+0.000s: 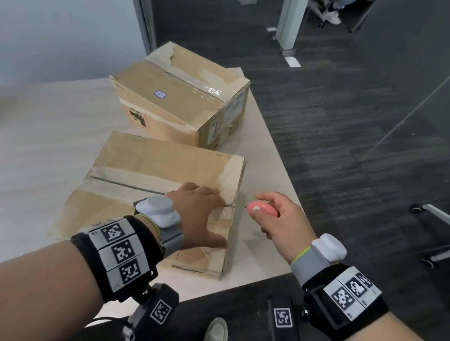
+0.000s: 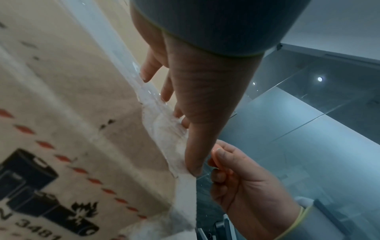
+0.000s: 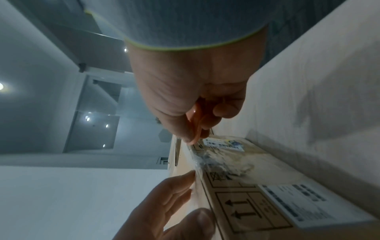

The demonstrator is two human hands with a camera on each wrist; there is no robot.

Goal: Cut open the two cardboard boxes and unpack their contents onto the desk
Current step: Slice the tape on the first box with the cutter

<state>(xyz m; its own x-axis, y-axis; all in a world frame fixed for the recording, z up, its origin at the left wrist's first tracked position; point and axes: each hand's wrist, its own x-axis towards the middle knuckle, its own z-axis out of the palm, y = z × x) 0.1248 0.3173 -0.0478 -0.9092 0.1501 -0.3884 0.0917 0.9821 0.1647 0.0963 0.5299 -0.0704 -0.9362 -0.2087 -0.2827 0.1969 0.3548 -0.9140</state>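
Note:
Two taped cardboard boxes lie on the light desk (image 1: pixel 31 146). The flat near box (image 1: pixel 147 166) has a tape seam running across its top. My left hand (image 1: pixel 207 216) presses flat on its right end, fingers spread (image 2: pixel 191 154). Just off that box's right edge, my right hand (image 1: pixel 271 218) grips a pink cutter (image 1: pixel 263 208), its thin blade tip at the seam's end. In the right wrist view the cutter (image 3: pixel 198 123) sits in my curled fingers above the labelled box side (image 3: pixel 236 186). Behind stands the taller box (image 1: pixel 181 100), taped shut.
The desk's right edge (image 1: pixel 280 171) runs diagonally close to my right hand, with dark carpet beyond. An office chair base (image 1: pixel 449 229) and a glass partition (image 1: pixel 424 109) stand to the right. A wide stretch of desk lies left of the boxes.

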